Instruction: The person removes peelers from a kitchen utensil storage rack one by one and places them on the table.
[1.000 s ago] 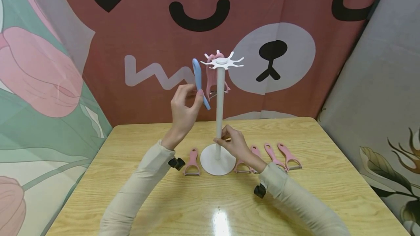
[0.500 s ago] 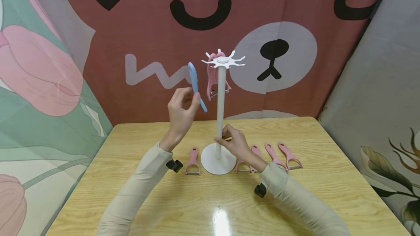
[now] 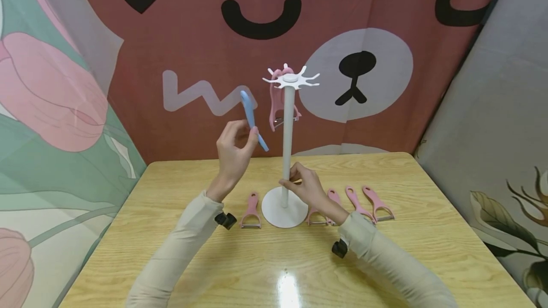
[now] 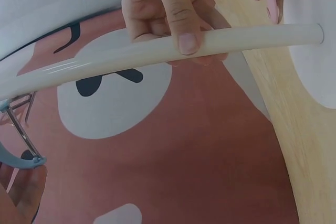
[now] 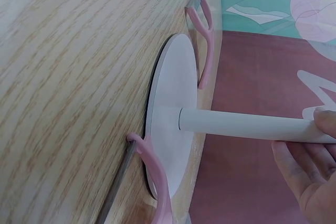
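A blue peeler (image 3: 249, 112) is pinched between the thumb and fingers of my left hand (image 3: 233, 149), up in the air left of a white stand (image 3: 288, 132). Its blade and blue frame (image 4: 18, 162) show at the edge of the left wrist view. Low on the stand's pole, my right hand (image 3: 308, 187) grips it with thumb and fingers. In the right wrist view that pole (image 5: 247, 124) rises from a round white base. Pink peelers (image 3: 276, 101) hang from the hooks at the stand's top, partly behind the pole; I cannot tell how many.
One pink peeler (image 3: 251, 210) lies on the wooden table (image 3: 180, 232) left of the base. Several more pink peelers (image 3: 376, 201) lie to the right, some partly covered by my right hand and wrist. A printed curtain (image 3: 192, 42) hangs behind the table.
My left hand has moved down and to the left with the blue peeler, away from the stand's hooks. The peeler tilts more to the left. My right hand stays on the pole.
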Available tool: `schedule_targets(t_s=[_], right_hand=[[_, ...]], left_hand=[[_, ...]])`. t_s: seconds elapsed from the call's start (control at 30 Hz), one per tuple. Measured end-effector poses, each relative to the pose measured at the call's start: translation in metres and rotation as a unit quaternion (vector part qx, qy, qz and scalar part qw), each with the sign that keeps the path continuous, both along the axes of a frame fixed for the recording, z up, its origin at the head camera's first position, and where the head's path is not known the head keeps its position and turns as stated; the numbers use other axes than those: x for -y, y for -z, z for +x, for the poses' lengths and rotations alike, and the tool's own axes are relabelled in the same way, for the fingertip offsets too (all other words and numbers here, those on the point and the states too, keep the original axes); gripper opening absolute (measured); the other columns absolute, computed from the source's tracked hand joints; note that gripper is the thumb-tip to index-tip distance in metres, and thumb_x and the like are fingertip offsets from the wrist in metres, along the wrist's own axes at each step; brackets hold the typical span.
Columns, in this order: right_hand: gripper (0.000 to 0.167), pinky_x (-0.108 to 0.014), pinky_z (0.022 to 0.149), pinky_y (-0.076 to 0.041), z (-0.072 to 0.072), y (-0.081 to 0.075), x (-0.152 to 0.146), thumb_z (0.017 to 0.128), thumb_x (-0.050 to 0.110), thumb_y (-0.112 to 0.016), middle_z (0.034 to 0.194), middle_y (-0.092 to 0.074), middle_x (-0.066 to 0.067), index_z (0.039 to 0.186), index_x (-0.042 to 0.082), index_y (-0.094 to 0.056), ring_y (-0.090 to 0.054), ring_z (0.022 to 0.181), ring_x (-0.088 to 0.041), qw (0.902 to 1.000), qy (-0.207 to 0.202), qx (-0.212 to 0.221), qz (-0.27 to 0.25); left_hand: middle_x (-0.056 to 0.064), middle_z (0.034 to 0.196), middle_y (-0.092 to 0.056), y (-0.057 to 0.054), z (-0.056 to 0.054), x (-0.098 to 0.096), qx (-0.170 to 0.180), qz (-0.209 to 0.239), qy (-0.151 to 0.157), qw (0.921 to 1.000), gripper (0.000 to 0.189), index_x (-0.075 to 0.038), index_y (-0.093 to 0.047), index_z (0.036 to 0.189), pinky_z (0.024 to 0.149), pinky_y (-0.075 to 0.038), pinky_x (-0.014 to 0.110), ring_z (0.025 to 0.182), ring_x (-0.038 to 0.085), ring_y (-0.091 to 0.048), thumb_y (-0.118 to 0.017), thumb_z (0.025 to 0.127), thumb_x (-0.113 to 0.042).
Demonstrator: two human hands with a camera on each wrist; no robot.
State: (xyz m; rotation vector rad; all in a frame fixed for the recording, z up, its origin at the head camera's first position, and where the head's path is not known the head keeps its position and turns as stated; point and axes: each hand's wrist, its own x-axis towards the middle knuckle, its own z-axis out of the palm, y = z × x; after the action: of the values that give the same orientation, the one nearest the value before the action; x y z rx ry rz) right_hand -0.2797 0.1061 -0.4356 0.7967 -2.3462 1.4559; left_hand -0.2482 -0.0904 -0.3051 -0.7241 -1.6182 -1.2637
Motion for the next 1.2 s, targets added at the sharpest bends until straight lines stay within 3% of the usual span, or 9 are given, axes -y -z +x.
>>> schedule_targets(t_s=[0.2,0.47,0.8,1.03,1.13,1.2], right_hand=[[0.02,-0.031,0.068,-0.06,0.0,0.0,0.0,0.086,0.01,-0.078,0.083,-0.069,-0.006,0.091,0.005,-0.06,-0.071,0.078,-0.022,1.0,-0.001,0.0,-0.001],[0.02,-0.03,0.069,-0.06,-0.001,0.0,0.0,0.086,0.011,-0.078,0.084,-0.069,-0.005,0.092,0.006,-0.06,-0.071,0.079,-0.021,1.0,0.0,0.004,0.005],[0.019,-0.028,0.068,-0.06,-0.001,0.001,0.0,0.087,0.009,-0.078,0.084,-0.069,-0.006,0.092,0.005,-0.06,-0.071,0.078,-0.021,1.0,0.001,0.008,0.004],[0.02,-0.028,0.068,-0.06,-0.001,0.001,0.0,0.087,0.009,-0.078,0.083,-0.069,-0.006,0.091,0.005,-0.059,-0.071,0.078,-0.021,1.0,0.001,0.008,0.005],[0.02,-0.028,0.068,-0.06,0.0,0.001,0.0,0.087,0.009,-0.078,0.083,-0.069,-0.006,0.091,0.005,-0.059,-0.071,0.078,-0.022,0.9999,0.003,0.009,0.007],[0.02,-0.027,0.068,-0.06,0.0,0.0,0.001,0.087,0.009,-0.078,0.083,-0.068,-0.006,0.092,0.005,-0.058,-0.071,0.079,-0.022,0.9999,0.003,0.011,0.009]], left_hand=[[0.027,0.088,-0.06,0.005,0.001,0.004,0.014,0.009,0.004,0.9999,0.011,0.017,-0.063,0.094,0.075,-0.057,0.028,0.079,0.036,-0.062,-0.064,0.084,0.017],[0.027,0.086,-0.059,0.014,0.002,0.011,0.029,-0.002,-0.005,0.9996,0.008,0.016,-0.062,0.092,0.07,-0.058,0.035,0.076,0.039,-0.061,-0.064,0.084,0.016],[0.022,0.087,-0.06,0.03,-0.005,0.021,0.042,-0.009,-0.011,0.999,0.007,0.013,-0.064,0.093,0.067,-0.057,0.023,0.074,0.03,-0.064,-0.064,0.087,0.013],[0.026,0.088,-0.06,0.035,0.001,0.024,0.065,-0.023,-0.017,0.9975,0.008,0.015,-0.062,0.094,0.063,-0.06,0.038,0.07,0.037,-0.065,-0.064,0.086,0.015],[0.025,0.087,-0.06,0.039,0.001,0.026,0.064,-0.026,-0.028,0.9972,0.009,0.015,-0.063,0.093,0.067,-0.059,0.031,0.071,0.037,-0.064,-0.065,0.084,0.015],[0.026,0.086,-0.06,0.042,0.002,0.027,0.068,-0.026,-0.031,0.9968,0.01,0.016,-0.062,0.093,0.068,-0.059,0.033,0.072,0.037,-0.064,-0.065,0.083,0.017]])
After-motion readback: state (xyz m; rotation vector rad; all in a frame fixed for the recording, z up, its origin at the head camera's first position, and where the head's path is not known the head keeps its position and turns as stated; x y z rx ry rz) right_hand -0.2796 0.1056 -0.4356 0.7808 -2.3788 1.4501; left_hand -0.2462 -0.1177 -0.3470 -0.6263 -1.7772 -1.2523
